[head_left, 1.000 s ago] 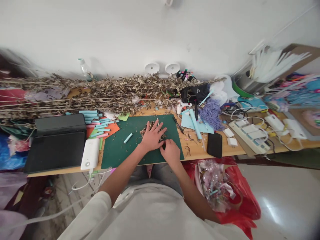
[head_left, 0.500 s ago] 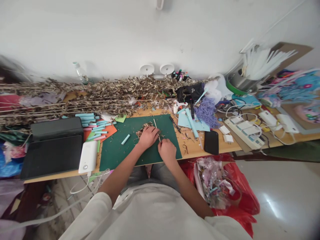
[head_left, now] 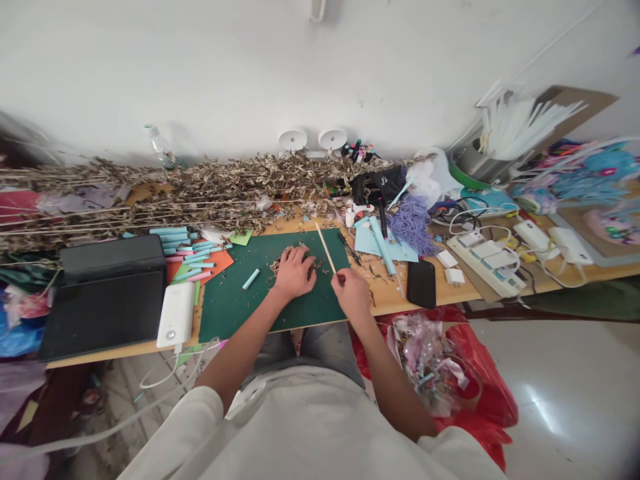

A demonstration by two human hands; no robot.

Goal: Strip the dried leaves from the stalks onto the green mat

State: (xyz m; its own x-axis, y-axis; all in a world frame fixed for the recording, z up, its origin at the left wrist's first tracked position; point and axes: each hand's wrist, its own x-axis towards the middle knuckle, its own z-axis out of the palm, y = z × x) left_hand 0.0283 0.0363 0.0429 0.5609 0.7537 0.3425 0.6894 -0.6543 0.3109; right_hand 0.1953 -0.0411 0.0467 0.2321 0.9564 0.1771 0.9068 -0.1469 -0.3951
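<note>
My left hand (head_left: 296,272) lies with spread fingers over a small heap of dried leaves (head_left: 277,268) on the green cutting mat (head_left: 235,307). Part of the heap is hidden beneath the palm. To its right, my right hand (head_left: 351,292) pinches the lower end of a thin pale stick (head_left: 325,245), which slants up and away to the left over the mat. A light-blue paper tube (head_left: 251,279) rests on the mat left of my left hand. Small leaf crumbs are scattered around both hands.
Dried leafy stalks (head_left: 210,180) run along the back of the table. Left are a black tablet (head_left: 103,313), a white power bank (head_left: 176,313) and blue paper rolls (head_left: 173,235). Right are a phone (head_left: 421,284), purple yarn (head_left: 411,223) and a power strip (head_left: 487,263). A red bag (head_left: 487,373) sits below.
My right hand has moved right, carrying the pale stick away from my left hand. My left hand's fingers have spread over the leaf heap, and the stick no longer lies against them.
</note>
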